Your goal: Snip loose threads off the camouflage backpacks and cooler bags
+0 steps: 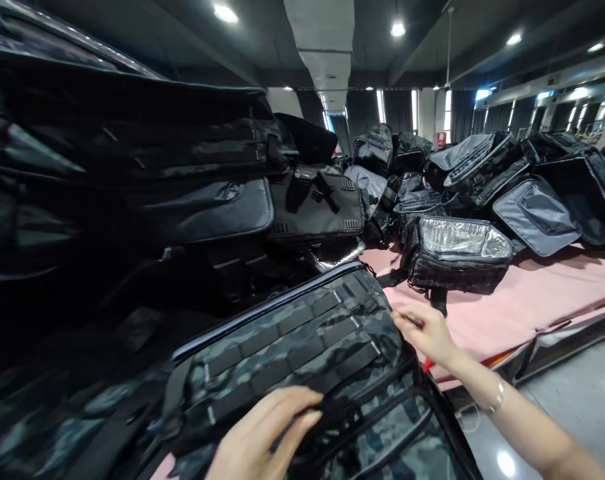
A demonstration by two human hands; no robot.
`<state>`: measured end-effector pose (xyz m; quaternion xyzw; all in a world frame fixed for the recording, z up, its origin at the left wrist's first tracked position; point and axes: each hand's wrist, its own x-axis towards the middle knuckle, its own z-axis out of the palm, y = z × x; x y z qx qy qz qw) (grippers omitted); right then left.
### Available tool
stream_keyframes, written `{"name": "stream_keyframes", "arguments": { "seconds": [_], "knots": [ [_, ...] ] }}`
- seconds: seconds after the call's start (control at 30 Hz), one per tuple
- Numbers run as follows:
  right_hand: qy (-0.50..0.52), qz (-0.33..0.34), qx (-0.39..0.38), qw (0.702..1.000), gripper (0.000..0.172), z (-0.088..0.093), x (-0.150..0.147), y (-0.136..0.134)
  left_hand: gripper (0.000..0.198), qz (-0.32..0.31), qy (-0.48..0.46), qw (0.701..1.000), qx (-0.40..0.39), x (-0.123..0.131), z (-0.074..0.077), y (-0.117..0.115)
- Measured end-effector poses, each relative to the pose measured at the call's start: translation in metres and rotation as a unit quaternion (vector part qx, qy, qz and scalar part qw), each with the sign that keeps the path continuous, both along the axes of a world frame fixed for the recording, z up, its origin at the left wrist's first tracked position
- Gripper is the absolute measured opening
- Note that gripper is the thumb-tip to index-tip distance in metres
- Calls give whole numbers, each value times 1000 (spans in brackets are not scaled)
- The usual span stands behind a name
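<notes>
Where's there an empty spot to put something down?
Bare pink cloth lies right of the silver-lined bag, below the grey-flapped bag, to the front edge. A small patch, strap across it, lies between the silver-lined bag and camouflage bag. Left is crowded: piled bags, plus left hand and right hand at the camouflage bag.

Looks like a bag workshop in a large hall; heaped with black and camouflage bags (297,337) along a pink-topped bench (557,287); lit by ceiling lamps (226,13); laid with a glossy floor (572,393); hung with dark curtains (361,113).
</notes>
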<state>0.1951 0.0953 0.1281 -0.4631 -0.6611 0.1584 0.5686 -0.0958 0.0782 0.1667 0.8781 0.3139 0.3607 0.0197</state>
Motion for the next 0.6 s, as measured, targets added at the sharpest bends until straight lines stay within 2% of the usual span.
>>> {"name": "stream_keyframes", "arguments": {
  "seconds": [0.1,0.2,0.33,0.43,0.53,0.6],
  "knots": [
    [-12,20,-30,999,15,14,-3,52,12,-30,-1,1000,1,41,7,11],
    [-20,46,-53,997,13,18,-5,80,15,-23,-7,1000,15,64,4,25],
    [-19,78,-76,994,8,21,-12,80,13,30,-39,990,130,83,-1,47],
    [-15,91,-89,992,12,26,-20,71,15,81,-6,972,222,97,-3,57],
    [-7,81,-107,991,15,32,-25,64,17,126,16,958,259,105,-4,61],
    [2,72,-128,989,17,35,-28,61,14,119,5,959,257,107,-5,60]
  ]
}}
